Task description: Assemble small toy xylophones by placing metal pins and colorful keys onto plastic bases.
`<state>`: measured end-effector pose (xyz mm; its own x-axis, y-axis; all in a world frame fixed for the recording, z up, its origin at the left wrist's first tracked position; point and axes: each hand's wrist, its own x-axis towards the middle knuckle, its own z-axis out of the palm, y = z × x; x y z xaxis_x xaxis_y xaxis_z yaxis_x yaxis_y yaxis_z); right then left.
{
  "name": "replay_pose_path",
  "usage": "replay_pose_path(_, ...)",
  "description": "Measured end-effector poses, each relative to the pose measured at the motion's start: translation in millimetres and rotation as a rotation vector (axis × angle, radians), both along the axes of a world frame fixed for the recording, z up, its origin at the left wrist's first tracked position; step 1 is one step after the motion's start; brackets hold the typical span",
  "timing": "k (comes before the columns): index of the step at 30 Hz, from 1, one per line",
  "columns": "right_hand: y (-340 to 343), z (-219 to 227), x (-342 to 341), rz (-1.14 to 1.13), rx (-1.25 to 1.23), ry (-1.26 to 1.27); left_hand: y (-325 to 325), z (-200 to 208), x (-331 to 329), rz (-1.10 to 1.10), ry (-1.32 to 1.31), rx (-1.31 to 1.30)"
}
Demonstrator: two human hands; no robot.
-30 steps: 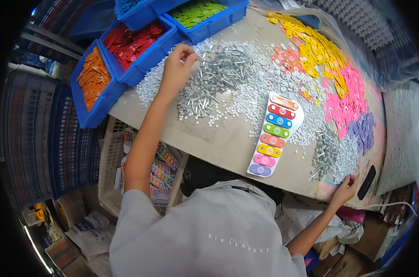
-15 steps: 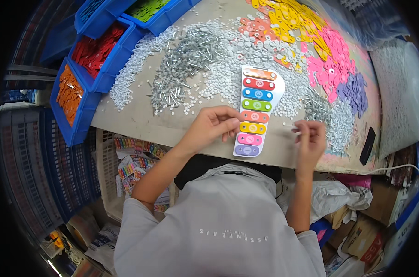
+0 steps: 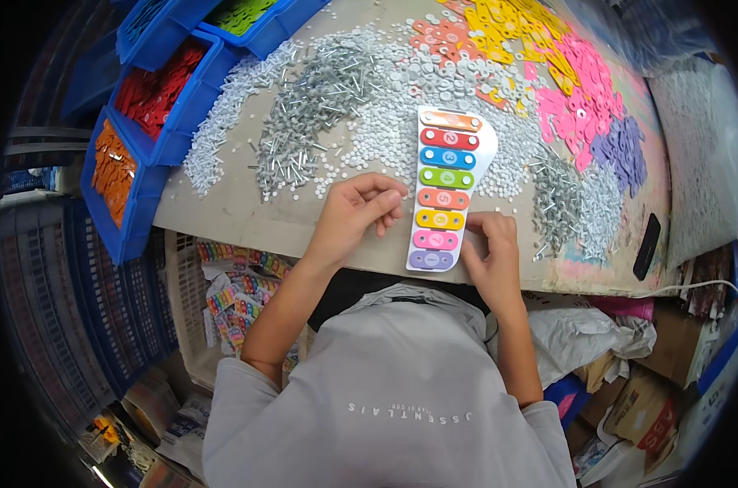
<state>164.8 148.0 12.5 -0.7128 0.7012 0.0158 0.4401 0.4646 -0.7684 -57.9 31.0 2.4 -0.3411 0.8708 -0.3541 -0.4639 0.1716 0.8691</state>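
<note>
A toy xylophone (image 3: 484, 146) lies on the table in front of me, its white base carrying a row of coloured bars. White caps sit on both ends of the orange, red, blue and green bars (image 3: 445, 178). Dark holes or pins show at the ends of the salmon bar (image 3: 443, 198) and those nearer me. Left of the salmon bar, my left hand (image 3: 354, 213) is closed in a pinch, apart from the toy. Whatever its fingertips hold is too small to make out. My right hand (image 3: 494, 250) grips the base's right edge beside the yellow and pink bars.
Loose white caps (image 3: 381, 146) and metal pins (image 3: 292, 150) cover the table behind the toy. Pink pieces (image 3: 593, 106), yellow pieces (image 3: 507, 28) and purple pieces (image 3: 621, 154) lie further right. Blue bins (image 3: 174, 150) stand at the left. A dark phone-like object (image 3: 647, 246) rests at the right edge.
My right hand has come left from beside the pins to the xylophone's edge. My left hand has drawn slightly away from the salmon bar. The whole view has shifted a little.
</note>
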Motion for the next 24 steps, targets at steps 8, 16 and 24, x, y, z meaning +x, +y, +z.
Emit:
replay_pose_path(8, -17, -21, -14, -0.09, 0.241, -0.067, 0, -2, 10, -0.007, -0.04, 0.001)
replay_pose_path(16, -8, -18, -15, -0.066, 0.256, -0.08, -5, -4, 8, 0.012, -0.032, -0.011)
replay_pose_path(24, 6, -3, -11, -0.225, 0.097, 0.046, 7, -4, 7, -0.012, -0.077, 0.033)
